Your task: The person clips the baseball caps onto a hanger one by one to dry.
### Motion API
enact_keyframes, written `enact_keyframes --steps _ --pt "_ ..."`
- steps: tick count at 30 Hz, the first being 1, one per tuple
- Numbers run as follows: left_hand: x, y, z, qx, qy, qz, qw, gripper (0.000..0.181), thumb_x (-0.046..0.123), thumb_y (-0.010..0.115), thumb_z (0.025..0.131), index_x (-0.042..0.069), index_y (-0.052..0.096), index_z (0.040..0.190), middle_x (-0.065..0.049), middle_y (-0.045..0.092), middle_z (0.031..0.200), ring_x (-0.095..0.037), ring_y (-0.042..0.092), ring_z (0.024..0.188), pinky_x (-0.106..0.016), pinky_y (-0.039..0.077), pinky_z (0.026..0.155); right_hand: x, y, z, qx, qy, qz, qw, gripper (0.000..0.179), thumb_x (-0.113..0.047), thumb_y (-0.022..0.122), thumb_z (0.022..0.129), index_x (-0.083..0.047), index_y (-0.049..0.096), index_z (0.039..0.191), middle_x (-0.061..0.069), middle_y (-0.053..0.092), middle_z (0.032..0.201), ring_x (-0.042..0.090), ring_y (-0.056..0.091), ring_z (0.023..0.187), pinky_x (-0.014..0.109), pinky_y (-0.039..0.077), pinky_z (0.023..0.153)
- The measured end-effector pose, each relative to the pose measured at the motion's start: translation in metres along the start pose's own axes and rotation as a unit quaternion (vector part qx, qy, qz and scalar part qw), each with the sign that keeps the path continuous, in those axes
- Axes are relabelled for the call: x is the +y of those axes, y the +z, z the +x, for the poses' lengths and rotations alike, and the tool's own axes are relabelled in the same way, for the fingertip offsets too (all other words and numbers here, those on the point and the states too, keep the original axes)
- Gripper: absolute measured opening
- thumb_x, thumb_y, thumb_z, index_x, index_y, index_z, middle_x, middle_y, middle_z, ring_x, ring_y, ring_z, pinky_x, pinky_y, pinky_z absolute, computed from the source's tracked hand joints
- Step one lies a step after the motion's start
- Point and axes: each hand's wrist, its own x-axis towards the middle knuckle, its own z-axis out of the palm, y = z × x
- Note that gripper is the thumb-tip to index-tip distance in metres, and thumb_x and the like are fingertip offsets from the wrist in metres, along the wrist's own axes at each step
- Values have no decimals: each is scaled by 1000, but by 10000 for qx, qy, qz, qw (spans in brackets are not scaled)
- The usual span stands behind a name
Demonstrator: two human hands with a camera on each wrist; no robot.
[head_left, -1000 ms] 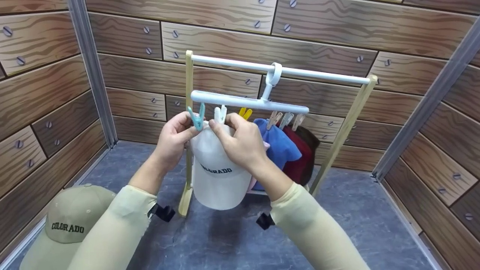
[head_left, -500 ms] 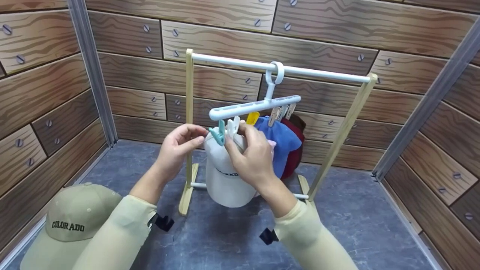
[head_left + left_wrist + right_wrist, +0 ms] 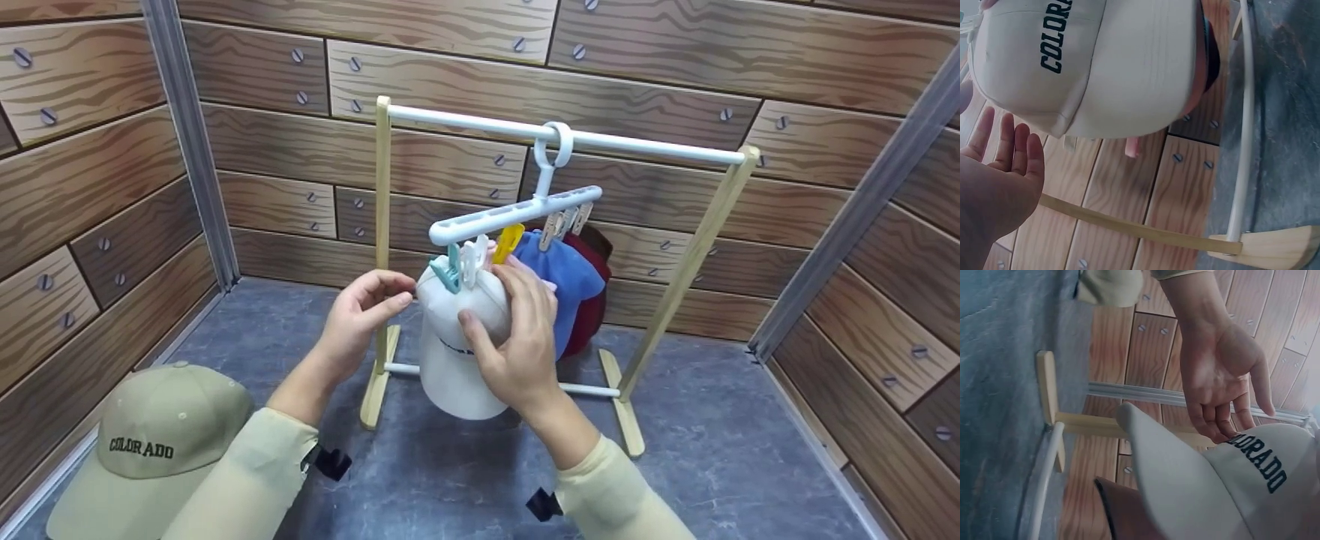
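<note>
A white baseball cap [image 3: 456, 386] with dark COLORADO lettering hangs from the left end of a pale blue clip hanger [image 3: 517, 215]. At its crown are a teal clothespin [image 3: 448, 275] and a white clothespin [image 3: 472, 262]. My right hand [image 3: 523, 341] lies along the cap's right side with loosely bent fingers and the thumb toward the front. Close to the cap's left side, my left hand [image 3: 361, 319] has relaxed fingers and nothing in its grasp. The left wrist view shows a small gap between those fingers [image 3: 1021, 143] and the cap.
The hanger hooks over the rail [image 3: 637, 142] of a small wooden-legged rack. Behind the white cap hang a blue cap [image 3: 570, 292] and a dark red one [image 3: 589, 322], by other clips including a yellow clothespin [image 3: 510, 244]. A khaki cap [image 3: 169, 420] lies at the left.
The hanger has swung round, its left end coming nearer and lower. My left hand has come off the clip area; my right hand has slid from the crown's top down its right side.
</note>
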Motion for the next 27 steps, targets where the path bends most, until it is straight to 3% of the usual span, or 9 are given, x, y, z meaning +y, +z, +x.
enact_keyframes --steps 6,16,21,27 --pt "-7 2 -6 -81 -133 122 9998 25 2 70 105 -7 68 128 -15 70 126 -26 64 119 -35 54 102 4 -4 -13 -44 -179 -22 9998 74 -26 84 96 8 54 155 24 54 161 43 44 154 66 25 127" --pt "-15 3 -10 89 -193 -8 9998 32 0 72 102 -9 65 132 -17 68 129 -29 61 122 -35 52 104 10 -15 -35 -147 0 -52 9999 79 -16 85 96 10 48 161 31 40 170 49 32 161 60 21 134" --pt "-18 2 -12 183 -198 -17 9996 29 -5 70 102 -11 64 130 -13 69 122 -24 63 116 -33 55 100 10 -18 -44 -177 105 -119 9997 78 -12 86 96 7 49 161 33 36 170 46 30 162 50 27 134" --pt "-23 1 -16 188 -241 22 9995 28 -7 69 101 -10 64 128 -11 69 121 -24 64 115 -32 56 98 9 -19 -52 -104 64 -27 9999 72 -8 86 95 5 54 157 33 38 164 44 38 153 46 38 127"
